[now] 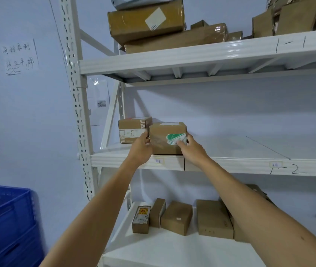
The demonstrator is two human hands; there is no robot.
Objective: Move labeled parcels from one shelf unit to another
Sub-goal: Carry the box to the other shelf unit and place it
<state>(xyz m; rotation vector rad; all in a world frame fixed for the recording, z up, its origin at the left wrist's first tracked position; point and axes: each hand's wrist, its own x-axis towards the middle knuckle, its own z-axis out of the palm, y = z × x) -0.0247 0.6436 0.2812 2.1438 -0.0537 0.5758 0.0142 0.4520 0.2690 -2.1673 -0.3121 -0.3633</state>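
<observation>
While it sat at the front edge of the middle shelf (230, 162), the brown parcel (167, 138) was clasped between both grips: left hand (142, 146) on its left side, right hand (192, 147) on its right. Just left, behind the left grip, stood another parcel (132, 130).

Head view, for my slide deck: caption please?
Both hands, left hand and right hand, grip a green-labelled parcel on the middle shelf.

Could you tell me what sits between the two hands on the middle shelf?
In the head view, a green-labelled box sits between the left hand and right hand, gripped by both.
</observation>
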